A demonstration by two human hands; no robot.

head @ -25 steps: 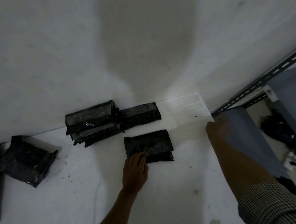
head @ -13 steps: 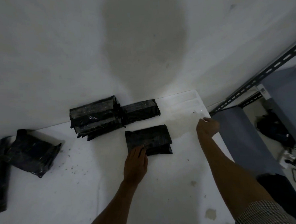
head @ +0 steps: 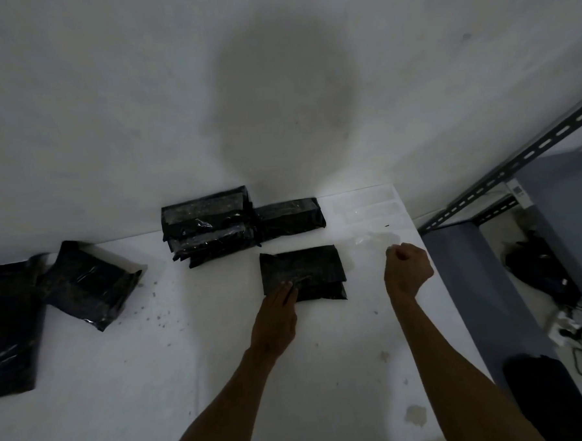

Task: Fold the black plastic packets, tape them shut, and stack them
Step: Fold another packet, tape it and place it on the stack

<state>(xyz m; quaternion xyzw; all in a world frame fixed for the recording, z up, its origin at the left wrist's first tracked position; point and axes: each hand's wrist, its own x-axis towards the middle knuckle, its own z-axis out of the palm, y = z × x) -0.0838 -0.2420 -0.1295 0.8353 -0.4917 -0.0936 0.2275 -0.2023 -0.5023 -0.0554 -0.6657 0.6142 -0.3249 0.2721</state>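
A folded black packet (head: 302,270) lies on the white table (head: 176,368), just in front of me. My left hand (head: 276,317) presses its straight fingers on the packet's near left edge. My right hand (head: 407,269) is curled to the packet's right, pinching a clear tape strip (head: 373,240) that trails up and left from its fingers. Against the wall stands a stack of taped packets (head: 209,226), with one more taped packet (head: 289,217) beside it. Unfolded black packets (head: 87,285) lie at the left, and another (head: 8,329) reaches the frame's edge.
Several clear tape strips (head: 366,204) stick to the table's far right corner. Right of the table edge a grey slotted metal rack (head: 503,172) holds blue-grey shelves, with dark cables and gear (head: 538,274) below. Small dark specks dot the table surface.
My right hand pulled back from the table's far right corner toward the packet, bringing a clear tape strip. My left hand stayed pressed on the folded packet.
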